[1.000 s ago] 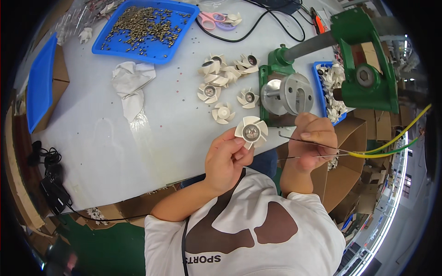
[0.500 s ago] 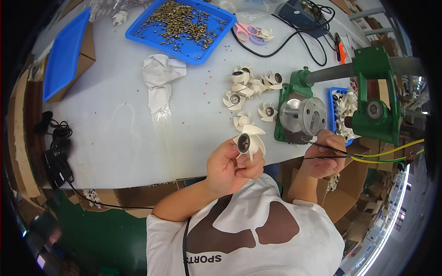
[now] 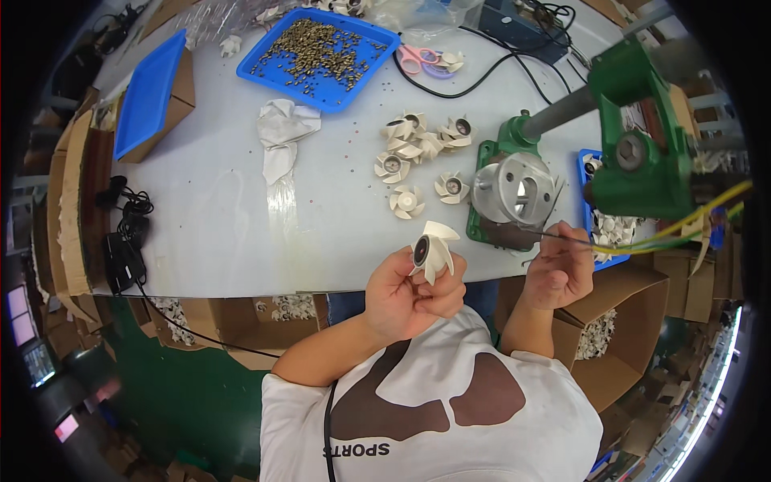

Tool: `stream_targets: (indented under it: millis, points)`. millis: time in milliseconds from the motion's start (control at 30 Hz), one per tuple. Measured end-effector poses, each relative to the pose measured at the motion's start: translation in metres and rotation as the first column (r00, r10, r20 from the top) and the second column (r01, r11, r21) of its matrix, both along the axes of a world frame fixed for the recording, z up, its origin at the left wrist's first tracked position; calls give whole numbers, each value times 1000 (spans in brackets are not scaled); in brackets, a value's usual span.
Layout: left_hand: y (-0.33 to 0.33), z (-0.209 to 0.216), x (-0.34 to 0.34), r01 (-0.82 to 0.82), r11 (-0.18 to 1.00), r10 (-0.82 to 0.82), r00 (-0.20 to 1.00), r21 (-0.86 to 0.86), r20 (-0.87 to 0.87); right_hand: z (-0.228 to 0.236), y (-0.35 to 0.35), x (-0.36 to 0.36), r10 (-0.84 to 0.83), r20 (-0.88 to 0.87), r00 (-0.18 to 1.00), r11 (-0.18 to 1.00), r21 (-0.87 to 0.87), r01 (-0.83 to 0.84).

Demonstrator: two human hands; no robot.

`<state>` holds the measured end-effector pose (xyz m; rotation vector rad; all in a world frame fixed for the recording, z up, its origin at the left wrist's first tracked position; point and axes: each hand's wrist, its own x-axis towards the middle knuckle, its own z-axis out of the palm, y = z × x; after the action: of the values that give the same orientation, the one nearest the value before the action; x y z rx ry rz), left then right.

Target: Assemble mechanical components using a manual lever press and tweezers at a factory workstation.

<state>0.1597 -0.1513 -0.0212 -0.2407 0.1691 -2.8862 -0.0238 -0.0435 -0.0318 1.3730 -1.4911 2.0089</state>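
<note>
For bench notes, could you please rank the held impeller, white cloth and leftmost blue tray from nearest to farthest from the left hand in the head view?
1. Held impeller: in the left hand.
2. White cloth: ahead, to the left.
3. Leftmost blue tray: farther left.

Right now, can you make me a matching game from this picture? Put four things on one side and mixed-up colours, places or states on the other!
Things:
1. Left hand
2. Scissors
3. Small metal pieces
4. Machine

Match with:
A. lying in a blue tray
B. green-framed, on the right side of the picture
C. holding a white fan wheel
D. pink-handled

Right pairs: 1-C, 2-D, 3-A, 4-B
</note>
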Motion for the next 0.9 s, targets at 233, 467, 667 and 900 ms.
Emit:
stream_targets:
  millis: [233, 467, 667, 900]
  points:
    - [-15, 7, 8, -96, 701, 606, 603, -707, 519, -11, 48, -9, -89, 55, 994, 992, 89, 84]
    - [-86, -3, -5, 583, -425, 905, 253, -692, -342, -40, 80, -15, -249, 121, 961, 952, 211, 220]
    - [-98, -4, -17, 768, -525, 800, 299, -366, -521, -55, 83, -22, -314, 94, 945, 887, 384, 257]
    - [-90, 18, -11, 298, 27, 853, 491, -954, 178, -57, 78, -25, -271, 35, 962, 896, 375, 238]
